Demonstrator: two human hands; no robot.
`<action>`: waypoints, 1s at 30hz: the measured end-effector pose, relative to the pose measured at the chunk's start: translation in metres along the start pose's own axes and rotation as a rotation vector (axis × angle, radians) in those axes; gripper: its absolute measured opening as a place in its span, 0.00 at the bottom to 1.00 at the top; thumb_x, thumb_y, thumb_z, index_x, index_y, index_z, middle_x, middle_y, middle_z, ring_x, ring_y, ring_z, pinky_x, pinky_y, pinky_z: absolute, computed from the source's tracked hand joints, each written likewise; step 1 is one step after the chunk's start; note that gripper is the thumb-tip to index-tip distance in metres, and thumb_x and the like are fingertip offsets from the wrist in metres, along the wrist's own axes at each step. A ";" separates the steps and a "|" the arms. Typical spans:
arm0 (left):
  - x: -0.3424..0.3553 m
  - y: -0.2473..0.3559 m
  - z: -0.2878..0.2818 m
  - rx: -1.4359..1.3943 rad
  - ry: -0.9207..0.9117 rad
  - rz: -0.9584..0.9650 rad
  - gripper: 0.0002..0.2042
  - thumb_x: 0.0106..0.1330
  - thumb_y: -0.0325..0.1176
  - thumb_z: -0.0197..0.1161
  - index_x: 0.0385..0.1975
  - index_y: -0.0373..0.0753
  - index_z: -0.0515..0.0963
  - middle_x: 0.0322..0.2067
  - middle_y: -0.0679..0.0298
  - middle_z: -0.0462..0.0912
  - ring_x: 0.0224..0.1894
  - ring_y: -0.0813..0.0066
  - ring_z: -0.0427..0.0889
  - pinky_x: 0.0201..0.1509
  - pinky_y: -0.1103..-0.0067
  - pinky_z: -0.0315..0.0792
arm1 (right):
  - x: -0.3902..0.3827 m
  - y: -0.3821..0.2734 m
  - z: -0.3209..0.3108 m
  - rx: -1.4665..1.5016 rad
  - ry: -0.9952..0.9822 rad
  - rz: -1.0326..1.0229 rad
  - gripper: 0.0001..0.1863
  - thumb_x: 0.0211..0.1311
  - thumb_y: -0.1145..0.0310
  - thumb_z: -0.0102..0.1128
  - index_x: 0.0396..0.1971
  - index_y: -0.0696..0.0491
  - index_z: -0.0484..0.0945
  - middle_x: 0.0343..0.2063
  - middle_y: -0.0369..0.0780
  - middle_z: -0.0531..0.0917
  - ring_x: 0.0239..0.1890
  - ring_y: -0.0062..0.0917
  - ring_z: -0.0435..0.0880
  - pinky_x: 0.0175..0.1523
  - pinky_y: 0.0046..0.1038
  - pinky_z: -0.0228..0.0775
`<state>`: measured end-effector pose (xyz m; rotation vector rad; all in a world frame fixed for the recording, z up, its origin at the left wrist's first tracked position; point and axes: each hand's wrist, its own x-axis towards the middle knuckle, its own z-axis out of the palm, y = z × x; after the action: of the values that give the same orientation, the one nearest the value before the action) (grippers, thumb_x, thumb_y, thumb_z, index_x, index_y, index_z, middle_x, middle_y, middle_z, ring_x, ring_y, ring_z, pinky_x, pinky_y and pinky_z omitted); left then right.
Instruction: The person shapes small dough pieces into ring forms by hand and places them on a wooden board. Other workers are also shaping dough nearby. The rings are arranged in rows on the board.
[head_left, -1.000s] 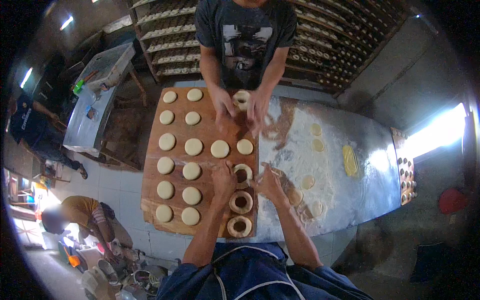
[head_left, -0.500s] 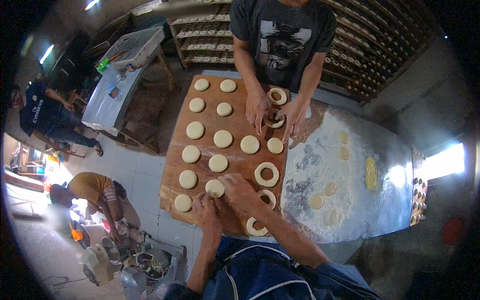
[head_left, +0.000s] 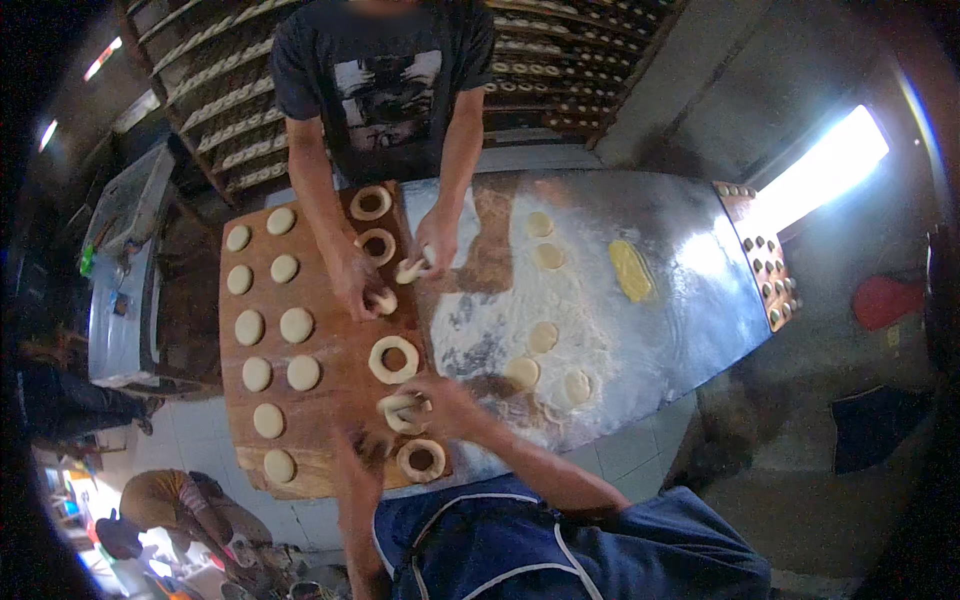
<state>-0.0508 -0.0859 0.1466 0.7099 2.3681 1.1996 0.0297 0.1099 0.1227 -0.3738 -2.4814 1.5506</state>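
Observation:
My right hand (head_left: 445,408) is closed on a pale piece of dough (head_left: 400,405) over the middle ring in the near part of the wooden board (head_left: 330,440). My left hand (head_left: 362,450) is just left of it on the board, its fingers blurred and shadowed. A dough ring (head_left: 394,359) lies just beyond my hands and another (head_left: 421,461) nearer me. Several round dough discs (head_left: 296,325) lie in two columns at the board's left. The co-worker's hands (head_left: 395,270) hold dough pieces near two more rings at the far end.
A floured metal worktop (head_left: 680,330) with thin dough rounds (head_left: 548,256) and a yellow smear (head_left: 631,270) adjoins the board; a small tray (head_left: 770,280) sits at its right. Racks (head_left: 235,85) stand behind the co-worker, a side table (head_left: 120,330) at left, a crouching person (head_left: 160,500) lower left.
My hands took a dough disc from the left columns and moved it right to the rings. The co-worker's hands picked up the two middle discs. The view has shifted.

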 end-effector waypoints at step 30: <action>0.029 0.158 0.326 -0.644 -0.185 0.132 0.13 0.65 0.28 0.60 0.48 0.35 0.73 0.38 0.59 0.80 0.38 0.74 0.79 0.41 0.78 0.74 | -0.145 0.117 -0.235 0.215 0.479 0.299 0.31 0.42 0.73 0.73 0.47 0.52 0.66 0.30 0.40 0.81 0.33 0.23 0.80 0.39 0.29 0.74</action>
<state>0.1460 0.2145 0.0915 0.7127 1.6537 1.7402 0.2491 0.3138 0.1152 -0.9845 -1.9385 1.5794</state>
